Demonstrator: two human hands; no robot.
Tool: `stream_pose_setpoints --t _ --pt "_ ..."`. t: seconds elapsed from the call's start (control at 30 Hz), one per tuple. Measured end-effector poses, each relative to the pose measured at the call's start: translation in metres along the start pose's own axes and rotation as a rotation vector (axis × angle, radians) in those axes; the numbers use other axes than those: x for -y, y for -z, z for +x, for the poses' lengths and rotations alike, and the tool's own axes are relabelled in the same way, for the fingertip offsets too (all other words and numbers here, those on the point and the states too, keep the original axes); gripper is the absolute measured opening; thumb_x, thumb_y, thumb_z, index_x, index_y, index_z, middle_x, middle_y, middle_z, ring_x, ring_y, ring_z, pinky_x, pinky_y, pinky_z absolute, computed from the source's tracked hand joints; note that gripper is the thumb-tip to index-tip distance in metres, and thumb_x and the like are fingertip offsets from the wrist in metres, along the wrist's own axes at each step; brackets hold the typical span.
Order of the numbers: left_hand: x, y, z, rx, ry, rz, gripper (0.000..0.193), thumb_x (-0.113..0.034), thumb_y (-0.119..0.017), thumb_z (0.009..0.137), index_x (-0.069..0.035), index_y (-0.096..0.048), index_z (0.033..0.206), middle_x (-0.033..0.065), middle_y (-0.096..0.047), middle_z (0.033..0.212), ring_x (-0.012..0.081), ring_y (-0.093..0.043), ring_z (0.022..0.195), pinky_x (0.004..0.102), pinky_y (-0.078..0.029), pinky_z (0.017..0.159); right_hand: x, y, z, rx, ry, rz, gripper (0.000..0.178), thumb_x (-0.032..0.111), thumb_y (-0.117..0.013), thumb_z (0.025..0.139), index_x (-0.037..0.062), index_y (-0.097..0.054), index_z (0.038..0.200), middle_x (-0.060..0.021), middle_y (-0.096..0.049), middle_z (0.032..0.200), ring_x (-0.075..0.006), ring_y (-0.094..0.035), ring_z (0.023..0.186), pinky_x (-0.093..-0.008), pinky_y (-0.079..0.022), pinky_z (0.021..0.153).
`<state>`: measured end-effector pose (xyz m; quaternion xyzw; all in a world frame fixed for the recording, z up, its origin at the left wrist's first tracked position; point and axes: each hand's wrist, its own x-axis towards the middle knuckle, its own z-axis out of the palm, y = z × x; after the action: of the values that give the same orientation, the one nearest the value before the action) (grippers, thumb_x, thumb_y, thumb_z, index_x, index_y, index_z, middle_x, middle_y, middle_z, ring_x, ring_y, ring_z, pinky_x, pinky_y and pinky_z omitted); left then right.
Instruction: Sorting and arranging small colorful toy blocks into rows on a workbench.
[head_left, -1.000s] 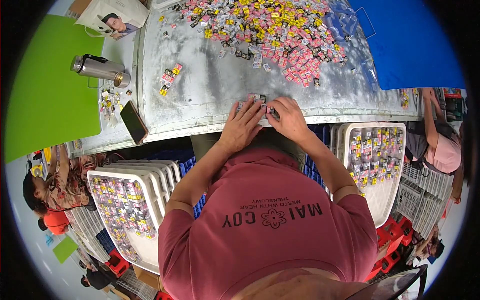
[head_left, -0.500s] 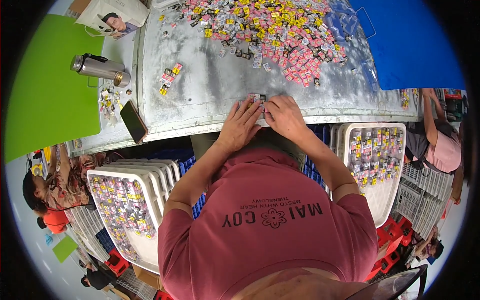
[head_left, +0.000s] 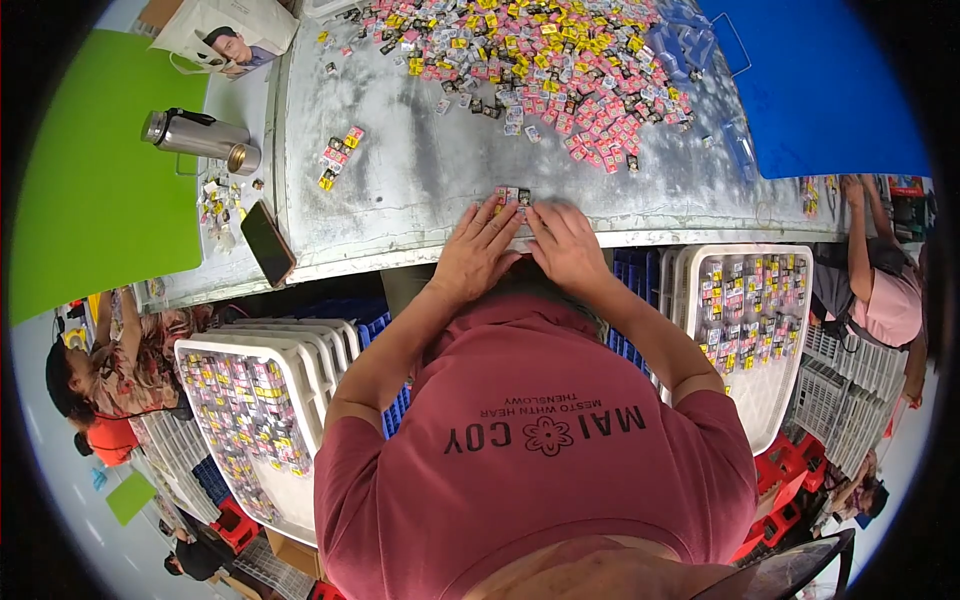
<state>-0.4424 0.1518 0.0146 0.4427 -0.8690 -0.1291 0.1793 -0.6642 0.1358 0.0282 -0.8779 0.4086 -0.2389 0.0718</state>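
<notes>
At the near edge of the metal table (head_left: 400,205), a small group of pink, white and black printed blocks (head_left: 512,198) lies between my hands. My left hand (head_left: 480,247) rests over its left side, fingers long and close together, their tips on the blocks. From the right, my right hand (head_left: 570,247) presses its fingertips against the same group; the thumbs and the lower part of the group are partly hidden. Further left lies a short row of joined pink, white and yellow blocks (head_left: 341,157). A wide heap of loose blocks (head_left: 540,75) covers the table's far middle.
Clear plastic pieces (head_left: 685,48) lie beside the heap. A phone (head_left: 266,243), a steel flask (head_left: 195,133) and a tote bag (head_left: 225,35) are at left. Stacked white trays with filled blocks stand left (head_left: 290,500) and right (head_left: 745,400) of me. Other people sit at both sides.
My right hand has turned and shifted slightly left, its fingers now straighter against the group. More of the blocks show above the fingertips. My left hand stays nearly in place.
</notes>
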Motion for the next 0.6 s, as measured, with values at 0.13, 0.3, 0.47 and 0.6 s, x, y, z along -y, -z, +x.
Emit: stream_pose_setpoints --t 0.13,0.3,0.47,0.6 --pt "-0.004 0.008 0.002 0.074 0.022 -0.016 0.075 -0.032 -0.071 0.091 -0.008 -0.039 0.155 0.0122 -0.032 0.165 0.0346 -0.028 0.154 0.0531 -0.026 0.123 0.002 0.001 -0.019 0.083 -0.019 -0.038 0.067 0.027 -0.074 0.087 0.0029 -0.051 0.146 -0.0108 -0.052 0.149 -0.0269 -0.051 0.134 -0.0523 -0.031 0.118" --pt "-0.005 0.011 0.000 0.075 0.062 -0.110 0.077 -0.027 -0.070 0.092 -0.007 -0.036 0.157 0.0146 -0.029 0.166 0.0355 -0.025 0.155 0.0533 -0.022 0.124 -0.001 0.001 -0.023 0.105 -0.027 -0.021 0.074 0.027 -0.076 0.084 0.0056 -0.048 0.149 -0.0071 -0.047 0.156 -0.0243 -0.047 0.139 -0.0565 -0.026 0.121" --pt "0.008 0.016 -0.005 -0.055 0.165 -0.409 0.074 -0.019 -0.067 0.094 -0.006 -0.034 0.158 0.0165 -0.029 0.166 0.0372 -0.024 0.155 0.0542 -0.019 0.125 -0.003 0.009 -0.020 0.113 -0.056 0.075 0.072 0.032 -0.074 0.088 0.0075 -0.048 0.150 -0.0078 -0.044 0.159 -0.0296 -0.041 0.144 -0.0544 -0.023 0.122" --pt "0.014 0.021 -0.006 -0.067 0.175 -0.154 0.074 -0.020 -0.065 0.096 -0.007 -0.031 0.160 0.0160 -0.028 0.167 0.0379 -0.024 0.154 0.0561 -0.017 0.124 -0.005 0.008 -0.013 0.125 -0.032 0.058 0.071 0.033 -0.074 0.087 0.0074 -0.049 0.149 -0.0079 -0.042 0.160 -0.0311 -0.037 0.147 -0.0549 -0.022 0.123"
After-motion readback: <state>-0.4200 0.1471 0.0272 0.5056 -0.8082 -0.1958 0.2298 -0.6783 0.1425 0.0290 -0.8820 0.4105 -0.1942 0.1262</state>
